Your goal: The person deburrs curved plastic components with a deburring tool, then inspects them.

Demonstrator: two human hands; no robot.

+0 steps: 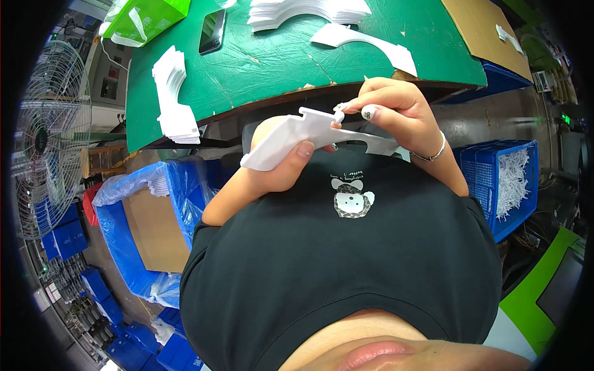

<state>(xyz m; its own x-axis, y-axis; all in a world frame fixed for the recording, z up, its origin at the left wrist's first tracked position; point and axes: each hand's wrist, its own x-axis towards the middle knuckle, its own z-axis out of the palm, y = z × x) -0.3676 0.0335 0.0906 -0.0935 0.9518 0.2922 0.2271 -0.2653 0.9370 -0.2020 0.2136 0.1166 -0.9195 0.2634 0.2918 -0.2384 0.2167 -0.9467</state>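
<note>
While our left hand [283,172] holds the part [291,137] from below, thumb laid over its near face, our right hand [396,110] meets its upper edge with thumb and forefinger set narrow. We cannot tell whether these fingers pinch the edge or only touch it. We locate the part in the air, between our shirt [346,260] and the front edge of the green table [260,74]. It is white, smooth and thin: broad at the left end, stepped along the top edge, with a curved arm running right to a second, wider end. We see it tilted, its left end lower.

To our left, we find a blue bin [117,238] lined with clear film [110,190]. It contains a brown cardboard sheet [151,232] and, near its far end, white pieces [159,186] stacked together. To our right, a blue crate [479,166] with latticed walls contains a tangle of narrow white strips [512,185]. Beyond it, a cardboard panel [479,28] covers a second blue crate [492,83], whose contents we cannot see. At the table's far left corner, we note a green bag [164,13] with a white handle; its contents are hidden.
</note>
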